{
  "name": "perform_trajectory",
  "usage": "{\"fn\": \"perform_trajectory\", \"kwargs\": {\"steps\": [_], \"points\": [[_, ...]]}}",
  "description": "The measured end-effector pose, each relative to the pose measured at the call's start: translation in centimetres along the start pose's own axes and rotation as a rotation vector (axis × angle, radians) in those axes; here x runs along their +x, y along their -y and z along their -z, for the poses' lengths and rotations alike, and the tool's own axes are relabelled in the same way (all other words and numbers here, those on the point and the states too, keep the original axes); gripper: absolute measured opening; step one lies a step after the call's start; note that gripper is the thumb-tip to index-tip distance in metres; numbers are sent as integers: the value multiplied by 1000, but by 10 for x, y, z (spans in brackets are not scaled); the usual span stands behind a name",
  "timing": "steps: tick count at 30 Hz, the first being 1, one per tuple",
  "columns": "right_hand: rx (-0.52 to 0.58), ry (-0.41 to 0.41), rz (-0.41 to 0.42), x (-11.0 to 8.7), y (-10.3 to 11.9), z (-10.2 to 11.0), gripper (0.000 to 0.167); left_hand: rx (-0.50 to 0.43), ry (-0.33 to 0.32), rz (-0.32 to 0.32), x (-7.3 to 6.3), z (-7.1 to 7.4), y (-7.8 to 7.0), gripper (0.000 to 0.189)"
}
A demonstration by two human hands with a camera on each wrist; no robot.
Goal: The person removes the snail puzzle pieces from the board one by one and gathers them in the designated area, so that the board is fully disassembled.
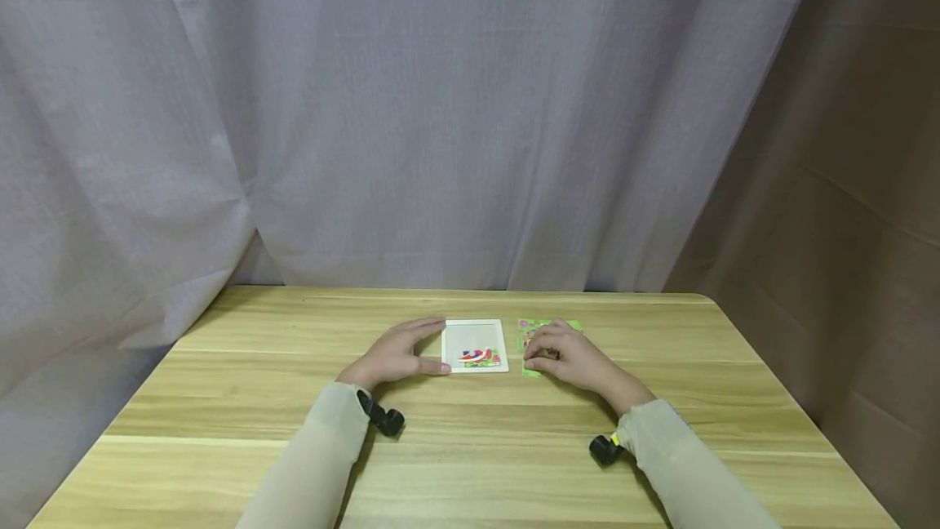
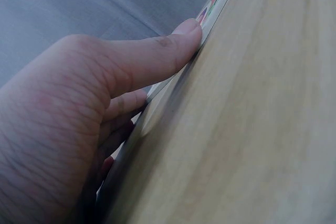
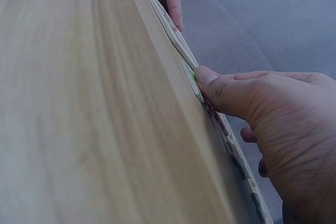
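I've got the left hand [image 1: 400, 353] spread wide along the white tray [image 1: 470, 336], thumb on its near-left corner, fingers at the far-left one. Tray lies flat on the table [image 1: 470, 447], coloured pieces [image 1: 481, 358] bunched at its near side. Right hand [image 1: 573, 357] pinches a green-topped piece [image 3: 190, 80] just right of the tray; I see more printed pieces [image 1: 525, 334] by that hand.
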State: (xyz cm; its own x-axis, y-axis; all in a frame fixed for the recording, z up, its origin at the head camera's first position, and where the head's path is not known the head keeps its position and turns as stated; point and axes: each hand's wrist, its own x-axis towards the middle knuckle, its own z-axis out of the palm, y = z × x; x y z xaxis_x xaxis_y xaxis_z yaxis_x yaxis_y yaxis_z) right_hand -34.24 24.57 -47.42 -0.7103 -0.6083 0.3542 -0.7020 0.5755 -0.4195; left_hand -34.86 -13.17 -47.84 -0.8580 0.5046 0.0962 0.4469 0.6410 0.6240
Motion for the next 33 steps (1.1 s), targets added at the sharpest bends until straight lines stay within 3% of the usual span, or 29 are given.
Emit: {"fn": "perform_trajectory", "kwargs": {"steps": [24, 33], "points": [[-10, -3, 3, 1, 0, 1, 8, 7, 2, -6, 1, -1, 2, 95], [6, -5, 9, 1, 2, 1, 8, 3, 6, 20, 1, 0, -1, 94]]}}
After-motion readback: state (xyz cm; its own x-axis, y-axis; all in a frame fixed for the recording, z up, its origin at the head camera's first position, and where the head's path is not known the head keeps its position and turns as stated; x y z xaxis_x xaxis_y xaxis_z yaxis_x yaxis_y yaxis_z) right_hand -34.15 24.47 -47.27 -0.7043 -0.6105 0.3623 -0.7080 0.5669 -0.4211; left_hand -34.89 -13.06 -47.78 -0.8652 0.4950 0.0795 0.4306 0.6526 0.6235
